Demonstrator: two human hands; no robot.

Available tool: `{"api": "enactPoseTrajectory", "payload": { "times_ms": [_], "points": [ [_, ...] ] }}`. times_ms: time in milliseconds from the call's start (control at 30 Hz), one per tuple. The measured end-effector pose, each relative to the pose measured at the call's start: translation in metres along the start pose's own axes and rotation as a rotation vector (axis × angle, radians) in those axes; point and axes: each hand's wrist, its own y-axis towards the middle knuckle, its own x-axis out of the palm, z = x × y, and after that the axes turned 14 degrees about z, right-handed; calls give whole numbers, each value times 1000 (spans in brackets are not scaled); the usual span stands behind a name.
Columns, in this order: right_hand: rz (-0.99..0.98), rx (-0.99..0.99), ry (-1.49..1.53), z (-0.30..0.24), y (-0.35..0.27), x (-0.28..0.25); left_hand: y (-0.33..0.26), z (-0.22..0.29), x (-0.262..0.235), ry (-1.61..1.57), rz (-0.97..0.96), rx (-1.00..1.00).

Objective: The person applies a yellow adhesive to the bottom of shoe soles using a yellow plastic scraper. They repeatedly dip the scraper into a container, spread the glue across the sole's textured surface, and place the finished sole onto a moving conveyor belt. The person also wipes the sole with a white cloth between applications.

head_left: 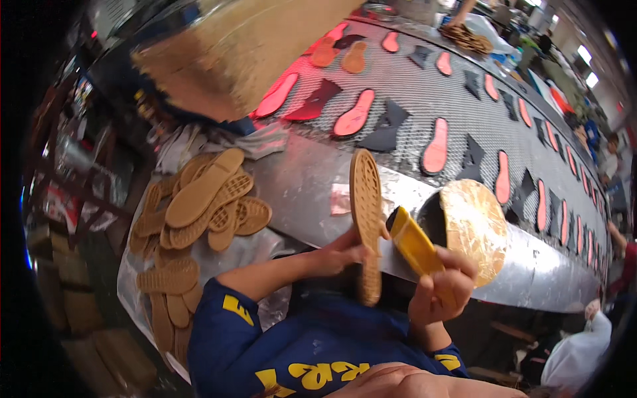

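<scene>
My left hand (345,252) grips a tan shoe sole (365,192) around its middle. The sole stands nearly upright, its pitted face turned partly toward my right. In my right hand (444,285) is a flat yellow brush (416,244) with a dark tip, its fingers wrapped round the lower end. The brush tip points up and left, close to the sole but apart from it. Just beyond the right hand sits a round pot with a tan, tape-covered lid (472,229) over part of its dark opening.
Tan soles (206,192) are heaped on a plastic-covered surface at my left. A metal ledge (302,192) borders a mesh conveyor belt (405,83) carrying pink soles (436,146) and black pieces (387,126). A large cardboard box (232,53) stands far left. Other people work at right.
</scene>
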Motion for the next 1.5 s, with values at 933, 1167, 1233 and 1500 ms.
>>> {"api": "enactPoseTrajectory", "payload": {
  "times_ms": [933,1167,1233,1500],
  "points": [
    [-189,-19,145,39,-21,-4,40,-29,33,-796,0,-388],
    [-136,577,227,40,-13,-7,44,-64,11,-979,-268,-387],
    [-125,230,-46,54,-7,-10,38,-50,19,-817,-10,-333],
    [-337,535,283,15,-20,-25,45,-17,61,-875,161,-389]
  ]
}}
